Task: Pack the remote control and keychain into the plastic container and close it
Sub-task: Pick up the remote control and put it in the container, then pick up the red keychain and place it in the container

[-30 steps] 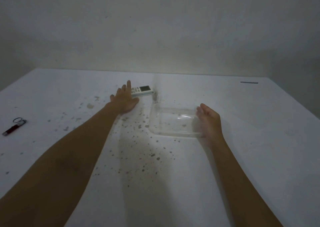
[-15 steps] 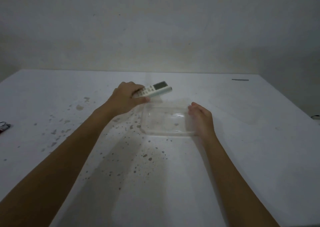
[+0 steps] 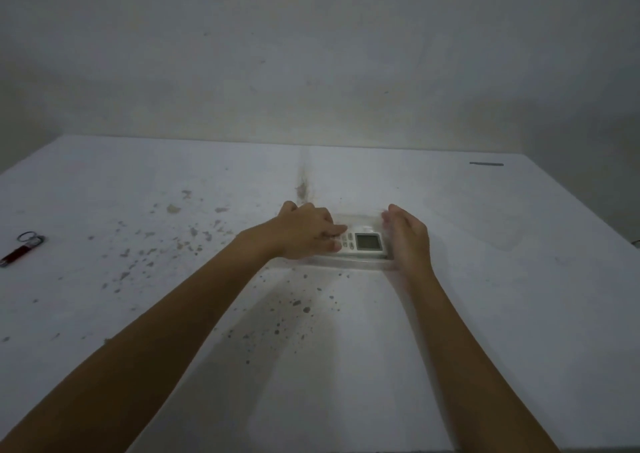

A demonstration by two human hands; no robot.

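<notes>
A white remote control [image 3: 365,245] with a grey screen lies inside the clear plastic container [image 3: 349,264] at the table's middle. My left hand [image 3: 306,233] rests over the remote's left end, its fingers still closed on it. Against the container's right wall stands my right hand [image 3: 407,236], fingers curled and steadying it. The keychain [image 3: 21,250], a red fob with a metal ring, lies far off at the table's left edge. I see no lid.
The white table [image 3: 485,314] carries many brown stains around its middle and left. A thin dark strip [image 3: 486,164] lies at the far right. A bare wall rises behind the table.
My left hand picked the remote up off the table, carried it right and lowered it into the container. My right hand stayed at the container's right side.
</notes>
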